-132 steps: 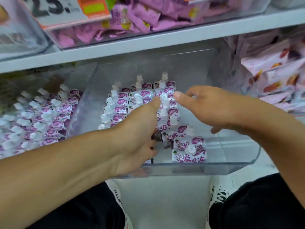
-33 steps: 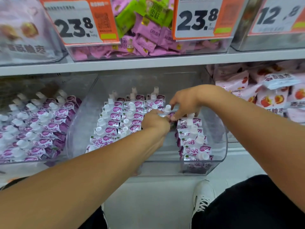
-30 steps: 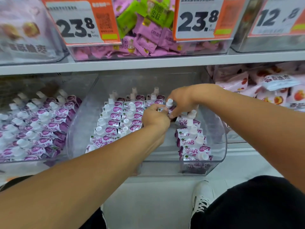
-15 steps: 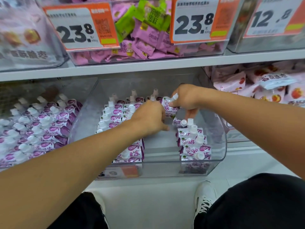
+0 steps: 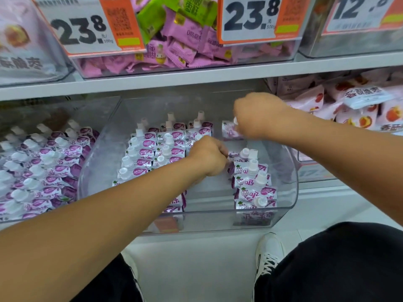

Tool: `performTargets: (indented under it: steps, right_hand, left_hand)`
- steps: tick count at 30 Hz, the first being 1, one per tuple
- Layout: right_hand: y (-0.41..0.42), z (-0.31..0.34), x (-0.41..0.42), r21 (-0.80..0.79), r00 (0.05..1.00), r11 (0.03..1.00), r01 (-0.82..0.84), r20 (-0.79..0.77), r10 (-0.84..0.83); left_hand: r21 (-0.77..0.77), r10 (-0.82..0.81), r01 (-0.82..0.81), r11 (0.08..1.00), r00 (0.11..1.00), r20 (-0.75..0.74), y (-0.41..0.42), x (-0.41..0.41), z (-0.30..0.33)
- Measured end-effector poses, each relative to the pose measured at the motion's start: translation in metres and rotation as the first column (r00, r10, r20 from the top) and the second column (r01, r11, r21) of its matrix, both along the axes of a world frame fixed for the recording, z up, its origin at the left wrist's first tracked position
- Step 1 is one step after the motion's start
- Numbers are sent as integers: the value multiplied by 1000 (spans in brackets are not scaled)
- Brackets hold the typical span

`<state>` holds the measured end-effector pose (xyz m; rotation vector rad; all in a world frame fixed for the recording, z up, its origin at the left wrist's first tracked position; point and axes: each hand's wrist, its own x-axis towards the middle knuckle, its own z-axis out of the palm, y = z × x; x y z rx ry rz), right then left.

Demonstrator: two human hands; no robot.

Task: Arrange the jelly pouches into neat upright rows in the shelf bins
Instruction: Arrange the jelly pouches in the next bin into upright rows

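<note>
Mid-arranging: the right hand point(image 5: 258, 117) grips a jelly pouch point(image 5: 229, 132) above the clear bin point(image 5: 287, 171); the left hand point(image 5: 209, 155), clenched, steadies the standing rows point(image 5: 161, 147). Next, it needs seating upright.

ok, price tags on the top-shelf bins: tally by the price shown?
23.8 tags: 2
12-point-something tag (last digit cut off by the frame edge): 1
Total: 3
</note>
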<state>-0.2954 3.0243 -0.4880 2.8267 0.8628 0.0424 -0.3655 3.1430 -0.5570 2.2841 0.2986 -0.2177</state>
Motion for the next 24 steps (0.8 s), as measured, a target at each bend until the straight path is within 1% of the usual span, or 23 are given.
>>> performTargets:
  steps: [1, 2, 3, 4, 5, 6, 8, 9, 10, 12, 15, 17, 18, 22, 24]
  right_hand:
    - [0, 0, -3, -136, 999, 990, -40, -32, 36]
    - [1, 1, -5, -260, 991, 961, -99, -111, 72]
    - [2, 2, -4, -355, 977, 925, -132, -207, 60]
    - [4, 5, -1, -406, 956, 902, -145, -294, 21]
    - [6, 9, 4, -423, 928, 895, -143, -372, -27]
    - [10, 10, 10, -403, 884, 908, -115, -458, -91]
    - [20, 9, 17, -309, 753, 951, -5, -627, -200]
    - [23, 8, 16, -262, 697, 963, 57, -681, -226]
    - [24, 5, 15, -223, 670, 969, 109, -703, -238]
    - [25, -8, 13, -176, 650, 970, 169, -720, -244]
    - [25, -11, 9, -153, 621, 967, 202, -744, -247]
    - [25, -8, 6, -164, 607, 966, 199, -754, -253]
    - [25, -6, 3, -157, 617, 970, 183, -750, -238]
    - [16, -2, -10, -96, 759, 995, 14, -647, -73]
    - [11, -2, -14, -51, 817, 999, -8, -577, -23]
  left_hand:
    - [-140, 41, -52, 989, 996, -81, -1, -5, 1]
    - [-259, 64, -102, 961, 986, -151, -3, -9, 3]
    - [-353, 79, -150, 923, 975, -209, -5, -13, 4]
    - [-422, 92, -195, 885, 963, -252, -7, -17, 5]
    - [-470, 100, -228, 853, 954, -281, -8, -18, 5]
    - [-507, 101, -249, 825, 948, -302, -10, -20, 6]
    - [-560, 90, -267, 784, 942, -323, -6, -24, 11]
    - [-571, 83, -269, 776, 940, -330, -5, -24, 12]
    - [-569, 91, -277, 775, 939, -332, -2, -24, 13]
    - [-539, 164, -326, 777, 931, -325, 6, -25, 18]
    - [-495, 313, -428, 756, 901, -300, 18, -21, 23]
    - [-498, 376, -470, 729, 883, -282, 24, -19, 26]
    - [-508, 388, -479, 716, 878, -281, 25, -17, 28]
    - [-558, 432, -533, 636, 845, -315, 9, -16, 36]
    - [-576, 469, -564, 591, 822, -324, -1, -14, 38]
